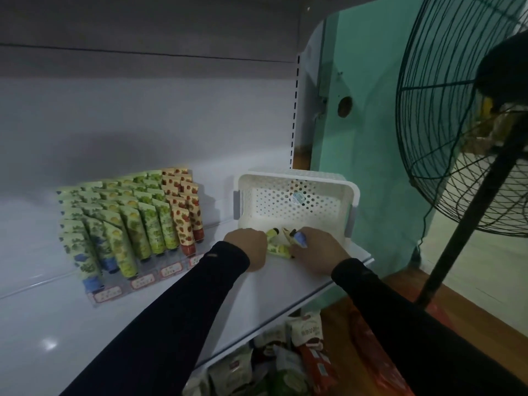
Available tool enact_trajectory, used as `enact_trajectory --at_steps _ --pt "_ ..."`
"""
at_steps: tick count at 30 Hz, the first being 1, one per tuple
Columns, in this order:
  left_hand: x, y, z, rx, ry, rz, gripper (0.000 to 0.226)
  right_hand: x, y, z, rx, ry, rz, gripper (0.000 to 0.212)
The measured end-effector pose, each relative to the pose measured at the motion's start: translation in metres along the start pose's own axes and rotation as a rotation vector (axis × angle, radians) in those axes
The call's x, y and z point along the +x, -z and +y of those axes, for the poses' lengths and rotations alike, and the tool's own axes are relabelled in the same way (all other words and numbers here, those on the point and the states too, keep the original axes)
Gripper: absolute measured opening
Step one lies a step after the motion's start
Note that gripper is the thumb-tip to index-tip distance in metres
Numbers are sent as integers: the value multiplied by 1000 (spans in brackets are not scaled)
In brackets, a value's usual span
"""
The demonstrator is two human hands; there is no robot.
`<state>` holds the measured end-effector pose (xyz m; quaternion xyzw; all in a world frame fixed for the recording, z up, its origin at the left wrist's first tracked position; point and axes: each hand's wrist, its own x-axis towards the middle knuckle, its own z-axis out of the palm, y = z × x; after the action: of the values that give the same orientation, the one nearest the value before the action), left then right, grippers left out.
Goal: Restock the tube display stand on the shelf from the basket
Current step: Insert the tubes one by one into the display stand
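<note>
Both hands are down at the near lip of the white perforated basket [297, 195], which sits tipped toward the person on the white shelf [285, 284], to the right of the tube display stand [131, 221]. The right hand [317, 250] has its fingers curled round a blue-capped tube [300, 238], whose cap end pokes up and left out of the fist. The left hand [251, 247] is curled over the yellow-green tubes [278, 248] lying at the basket's mouth; it seems to hold one, but the fingers are turned away and the grip cannot be told for certain. Those loose tubes lie roughly crosswise, long axes running left to right, caps toward the basket. The stand lies well to the left of both hands, so the left hand is the nearer one to it. Its rows are packed with soft, glossy plastic tubes standing on their caps and leaning back: blue-capped at the left, yellow and green in the middle, red strawberry-printed ones at the right. A tube carried over would likely need turning cap-down to match. The basket is rigid plastic, punched with round holes, nearly emptied.
</note>
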<state>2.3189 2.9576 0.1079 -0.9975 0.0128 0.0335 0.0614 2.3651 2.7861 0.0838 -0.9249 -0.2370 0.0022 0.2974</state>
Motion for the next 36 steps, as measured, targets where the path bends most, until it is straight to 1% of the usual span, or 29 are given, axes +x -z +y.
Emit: enact_trajectory --at_steps 3,6,8,10,13,14,15,17,18,19,20,21,22,24,25,26,28,29,31,33,34,36 --pt "-15 0 -1 -38 22 -50 31 -2 -6 -7 -1 8 -42 39" --pt "-27 -4 0 -80 28 -65 37 -4 -13 -16 -6 42 -94 33" --pt "-37 -4 0 -64 31 -45 34 -7 -14 -21 18 51 -91 31" --pt "-50 -3 -4 -72 34 -47 28 -9 -12 -25 89 30 -46 31" --pt "-72 -1 -19 -184 40 -13 13 -15 -4 -33 318 -11 5 23" --pt "-80 -2 -25 -262 56 9 11 -17 -1 -39 412 -34 7 21" --pt "-87 -4 -32 -358 78 34 11 -19 -1 -44 494 -53 -4 25" --pt "-101 -9 -44 -584 139 87 11 -18 -6 -52 610 -88 -39 53" --pt "-109 -12 -47 -722 180 110 9 -17 -10 -55 666 -111 -56 61" --pt "-117 -15 -49 -877 218 135 9 -17 -15 -61 735 -136 -74 58" --pt "-125 -17 -49 -1037 241 168 14 -22 -18 -71 822 -154 -93 45" --pt "-133 -18 -47 -1175 250 202 18 -25 -22 -79 919 -170 -116 27" --pt "-139 -20 -45 -1276 250 239 21 -28 -26 -86 1015 -202 -142 15" --pt "-146 -21 -38 -1394 254 304 20 -32 -38 -100 1133 -251 -193 10" --pt "-149 -20 -35 -1433 255 332 18 -32 -45 -106 1158 -273 -193 10" --pt "-151 -19 -32 -1466 244 352 14 -33 -50 -113 1176 -297 -201 14" --pt "-154 -18 -28 -1520 200 365 8 -33 -59 -125 1223 -358 -279 37" --pt "-156 -18 -27 -1526 173 363 9 -34 -62 -132 1263 -389 -330 48" --pt "-159 -21 -28 -1500 133 345 18 -37 -63 -143 1347 -427 -408 60" --pt "-161 -26 -31 -1484 166 332 36 -40 -65 -149 1396 -434 -454 61" --pt "-161 -28 -34 -1471 203 338 41 -40 -66 -151 1400 -429 -471 60" --pt "-163 -32 -39 -1415 256 368 38 -42 -67 -154 1396 -409 -487 55"
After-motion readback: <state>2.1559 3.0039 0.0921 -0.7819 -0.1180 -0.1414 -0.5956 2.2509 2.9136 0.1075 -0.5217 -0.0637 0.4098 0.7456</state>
